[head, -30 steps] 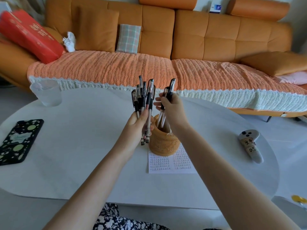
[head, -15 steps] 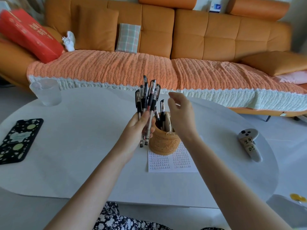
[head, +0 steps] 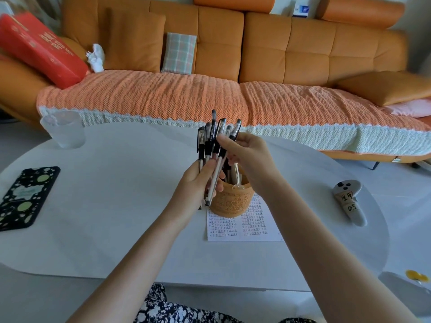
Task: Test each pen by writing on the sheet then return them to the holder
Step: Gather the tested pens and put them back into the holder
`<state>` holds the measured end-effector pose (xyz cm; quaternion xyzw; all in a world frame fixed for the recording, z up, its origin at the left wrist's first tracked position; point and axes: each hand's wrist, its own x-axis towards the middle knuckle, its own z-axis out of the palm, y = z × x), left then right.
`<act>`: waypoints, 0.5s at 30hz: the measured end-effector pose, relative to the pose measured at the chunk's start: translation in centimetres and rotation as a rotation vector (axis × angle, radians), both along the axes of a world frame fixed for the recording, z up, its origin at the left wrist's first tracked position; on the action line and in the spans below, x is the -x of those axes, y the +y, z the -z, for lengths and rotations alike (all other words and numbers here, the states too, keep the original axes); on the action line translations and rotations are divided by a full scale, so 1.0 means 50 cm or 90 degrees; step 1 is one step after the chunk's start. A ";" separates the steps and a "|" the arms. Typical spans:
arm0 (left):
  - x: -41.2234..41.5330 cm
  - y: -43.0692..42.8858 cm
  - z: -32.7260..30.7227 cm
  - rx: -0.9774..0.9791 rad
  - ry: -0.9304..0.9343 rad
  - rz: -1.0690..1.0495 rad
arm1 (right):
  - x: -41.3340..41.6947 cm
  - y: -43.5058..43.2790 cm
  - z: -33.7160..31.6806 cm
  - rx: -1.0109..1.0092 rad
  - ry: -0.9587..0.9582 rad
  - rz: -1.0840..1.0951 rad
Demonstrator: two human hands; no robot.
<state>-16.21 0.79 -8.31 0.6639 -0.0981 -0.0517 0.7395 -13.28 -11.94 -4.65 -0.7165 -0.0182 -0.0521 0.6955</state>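
My left hand grips a bundle of several black-capped pens, held upright just left of the carved tan holder. My right hand reaches across above the holder, and its fingers pinch one pen at the right side of the bundle. A few pens stand inside the holder, partly hidden behind my hands. The holder stands on the far end of a white sheet covered with rows of small writing, on the white table.
A dark phone with green spots lies at the table's left edge. A clear plastic cup stands far left. A grey controller lies at the right. An orange sofa with a knitted cover runs behind the table.
My right hand put two pens into the holder, let go of them, then moved left to the bundle and now pinches a pen there. The left hand stayed in place.
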 end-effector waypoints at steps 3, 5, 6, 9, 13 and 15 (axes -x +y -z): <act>-0.006 0.006 0.007 -0.039 0.014 -0.065 | -0.002 -0.008 -0.007 0.012 -0.023 0.005; -0.014 0.016 0.013 -0.049 0.023 -0.104 | -0.006 -0.016 -0.020 0.025 -0.064 0.031; -0.018 0.021 0.017 -0.049 0.033 -0.107 | -0.009 -0.020 -0.027 0.031 -0.088 0.047; -0.022 0.030 0.024 0.027 0.095 -0.087 | -0.021 -0.027 -0.035 0.058 -0.149 0.114; -0.019 0.027 0.021 0.041 0.072 -0.084 | -0.035 -0.020 -0.007 0.094 -0.149 0.192; -0.019 0.027 0.020 0.035 0.054 -0.084 | -0.039 -0.014 0.007 0.097 -0.137 0.203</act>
